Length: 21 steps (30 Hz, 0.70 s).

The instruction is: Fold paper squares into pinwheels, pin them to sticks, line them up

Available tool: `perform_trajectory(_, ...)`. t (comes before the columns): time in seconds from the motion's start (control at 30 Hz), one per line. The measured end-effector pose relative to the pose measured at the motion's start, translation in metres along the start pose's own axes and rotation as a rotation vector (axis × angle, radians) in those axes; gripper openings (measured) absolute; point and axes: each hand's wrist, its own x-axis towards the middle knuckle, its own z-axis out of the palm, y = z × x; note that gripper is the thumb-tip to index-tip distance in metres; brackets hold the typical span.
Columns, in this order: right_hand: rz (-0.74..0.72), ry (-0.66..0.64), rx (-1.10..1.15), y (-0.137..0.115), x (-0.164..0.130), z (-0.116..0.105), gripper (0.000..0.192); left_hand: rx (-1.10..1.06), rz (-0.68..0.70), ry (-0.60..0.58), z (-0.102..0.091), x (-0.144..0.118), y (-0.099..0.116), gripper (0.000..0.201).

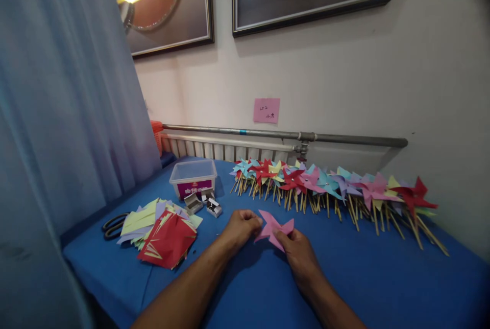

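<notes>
A pink paper pinwheel (272, 227) with folded points is held between both my hands just above the blue tablecloth (367, 273). My left hand (241, 228) pinches its left side with curled fingers. Its lower right edge is gripped by my right hand (296, 252). Behind it lies a long row of finished pinwheels (329, 186) on wooden sticks, in red, pink, teal, yellow and purple.
A stack of cut coloured paper (163, 232), red on top, lies at the left with black scissors (113, 225) beside it. A clear plastic tub (193, 177) and small metal boxes (206, 203) stand behind. A radiator and pipe (283, 136) run along the wall; a curtain (57, 114) hangs left.
</notes>
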Motion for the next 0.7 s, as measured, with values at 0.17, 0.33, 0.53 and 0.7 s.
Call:
perform_trajectory(0.17,0.019,0.006,-0.021,0.005,0.003,-0.003,0.040,0.912,0.013,0.283,-0.058,-0.004,0.011,0.021)
perform_trajectory(0.33,0.026,0.014,0.022,0.004,0.001,-0.004,0.039,1.137,-0.020,0.341,-0.089,-0.004,0.011,0.029)
perform_trajectory(0.53,0.026,0.000,0.015,0.007,0.002,-0.003,0.041,1.235,-0.053,0.329,-0.090,0.002,0.002,0.034)
perform_trajectory(0.7,0.008,0.052,-0.003,0.009,0.005,0.001,0.035,1.248,-0.133,0.312,-0.091,0.004,0.003,0.035)
